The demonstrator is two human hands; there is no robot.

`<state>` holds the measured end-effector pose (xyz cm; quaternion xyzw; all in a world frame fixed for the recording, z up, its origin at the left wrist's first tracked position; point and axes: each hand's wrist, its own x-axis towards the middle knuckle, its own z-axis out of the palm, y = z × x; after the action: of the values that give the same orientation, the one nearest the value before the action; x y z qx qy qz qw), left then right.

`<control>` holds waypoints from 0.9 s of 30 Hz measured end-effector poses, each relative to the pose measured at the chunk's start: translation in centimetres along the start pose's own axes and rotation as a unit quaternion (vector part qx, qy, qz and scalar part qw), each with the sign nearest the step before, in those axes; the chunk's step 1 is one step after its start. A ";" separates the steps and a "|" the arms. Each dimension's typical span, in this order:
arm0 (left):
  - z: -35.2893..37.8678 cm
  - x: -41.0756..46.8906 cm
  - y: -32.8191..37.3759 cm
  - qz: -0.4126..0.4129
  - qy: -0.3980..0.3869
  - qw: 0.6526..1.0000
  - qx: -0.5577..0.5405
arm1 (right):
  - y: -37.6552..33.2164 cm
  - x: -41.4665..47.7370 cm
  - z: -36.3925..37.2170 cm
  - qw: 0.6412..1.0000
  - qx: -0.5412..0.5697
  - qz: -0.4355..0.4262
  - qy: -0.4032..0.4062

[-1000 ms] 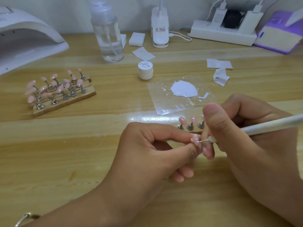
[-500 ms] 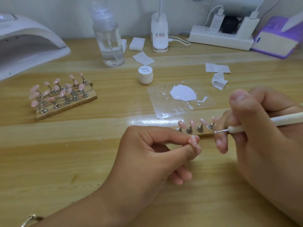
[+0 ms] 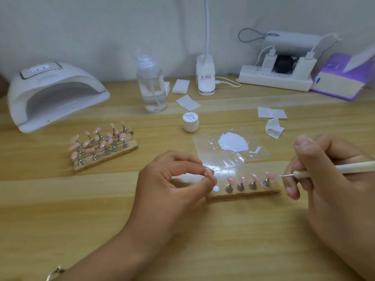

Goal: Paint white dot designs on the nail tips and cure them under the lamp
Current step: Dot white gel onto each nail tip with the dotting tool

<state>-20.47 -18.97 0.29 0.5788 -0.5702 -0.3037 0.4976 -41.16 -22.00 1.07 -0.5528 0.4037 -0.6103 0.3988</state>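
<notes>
My left hand (image 3: 174,179) pinches a pink nail tip (image 3: 209,171) on its metal stand, just above the left end of a wooden holder strip (image 3: 243,193). Several pink nail tips (image 3: 254,178) stand on that strip. My right hand (image 3: 324,179) grips a white dotting pen (image 3: 332,169), its metal point near the rightmost tip. A blob of white gel paint (image 3: 233,142) lies on a clear film sheet (image 3: 205,153). The white curing lamp (image 3: 52,94) stands at the far left.
A second wooden holder (image 3: 105,157) full of pink tips sits left of centre. A small white paint jar (image 3: 190,122), a clear pump bottle (image 3: 151,86), paper wipes (image 3: 272,113), a desk lamp base (image 3: 205,78), a power strip (image 3: 276,79) and a purple box (image 3: 341,82) line the back.
The dotting pen has left the pinched nail tip and moved right. My left hand has carried the tip on its stand to the holder strip's left end. The view has tilted upward.
</notes>
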 end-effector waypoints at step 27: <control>1.2 -0.3 -1.1 0.041 -0.066 0.967 0.245 | -0.2 8.6 -0.7 0.956 -0.241 -0.018 -0.164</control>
<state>-21.20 -19.11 -1.22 0.6377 -0.6820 -0.1714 0.3145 -42.48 -29.94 4.30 -0.7319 0.4578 -0.4031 0.3038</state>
